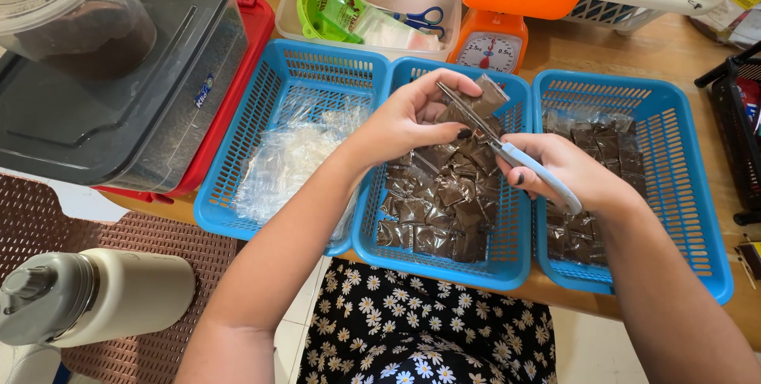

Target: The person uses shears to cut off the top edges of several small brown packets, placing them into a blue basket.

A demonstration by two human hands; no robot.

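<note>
Left hand [412, 114] pinches a brown sachet [487, 95] over the middle blue basket [444, 261], right hand [567, 170] grips scissors [507, 150]; blades near fingertips risk a nick.

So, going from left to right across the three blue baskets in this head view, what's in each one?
Left basket: clear empty plastic bags → middle basket: small dark brown packets, with the left hand holding one packet and the right hand working scissors → right basket: more dark packets.
</note>
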